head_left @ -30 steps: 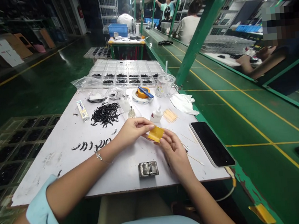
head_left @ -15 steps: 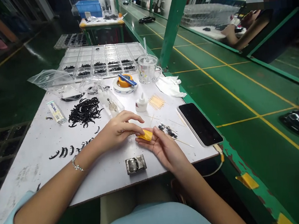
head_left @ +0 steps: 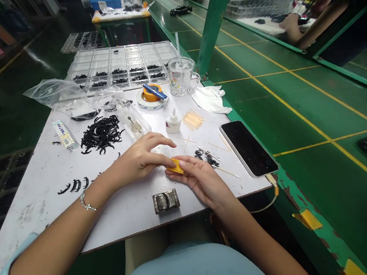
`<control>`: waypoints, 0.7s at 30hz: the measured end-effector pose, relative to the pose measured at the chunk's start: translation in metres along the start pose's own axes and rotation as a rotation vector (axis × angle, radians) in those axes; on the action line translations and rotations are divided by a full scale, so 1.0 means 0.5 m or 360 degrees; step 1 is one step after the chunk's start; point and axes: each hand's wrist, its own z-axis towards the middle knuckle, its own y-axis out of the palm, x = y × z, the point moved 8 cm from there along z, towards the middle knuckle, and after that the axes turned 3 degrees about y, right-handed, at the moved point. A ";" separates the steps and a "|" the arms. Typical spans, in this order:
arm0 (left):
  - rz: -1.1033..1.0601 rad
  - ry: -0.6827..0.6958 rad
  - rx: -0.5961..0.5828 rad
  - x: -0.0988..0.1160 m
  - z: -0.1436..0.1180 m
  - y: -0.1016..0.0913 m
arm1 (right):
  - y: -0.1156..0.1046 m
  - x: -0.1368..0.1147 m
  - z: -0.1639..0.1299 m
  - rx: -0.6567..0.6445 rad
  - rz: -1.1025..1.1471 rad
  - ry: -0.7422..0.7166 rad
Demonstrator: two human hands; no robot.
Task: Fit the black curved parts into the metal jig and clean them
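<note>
A small piece of yellow tape is between my two hands, above the table. My right hand is palm up and closed on the tape, thumb on top and fingers beneath. From the other side, my left hand has a fingertip on the tape, with another finger stretched out above it; its thumb is mostly hidden. Just below my hands, a small metal block with a curved black part on top rests near the table's front edge. Curved black parts lie in a row by my left forearm.
Behind my hands are a heap of black parts, a white glue bottle, toothpicks, tape rolls and a glass mug. A phone lies right. Divided clear trays stand behind. A co-worker's arm shows far right.
The yellow tape has shifted slightly left and turned a little, with my right thumb further over it. The whole view has shifted slightly.
</note>
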 end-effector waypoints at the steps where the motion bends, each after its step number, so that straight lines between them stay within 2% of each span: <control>1: 0.0006 0.0006 0.0000 0.001 0.001 -0.001 | 0.000 -0.001 0.000 0.0002 0.0007 -0.0004; 10: -0.0013 0.0034 -0.0016 0.002 0.000 0.000 | -0.002 -0.001 -0.002 0.0005 0.0032 -0.0006; 16: -0.0091 -0.0026 -0.0090 -0.012 -0.004 0.000 | -0.010 -0.012 -0.007 0.0102 0.0028 -0.0127; 19: -0.0427 -0.0222 -0.0063 -0.026 -0.004 -0.003 | -0.013 -0.020 -0.010 0.0142 0.0014 -0.0200; 21: -0.0749 -0.0458 0.0064 -0.040 -0.006 -0.006 | -0.016 -0.025 -0.014 0.0167 0.0004 -0.0249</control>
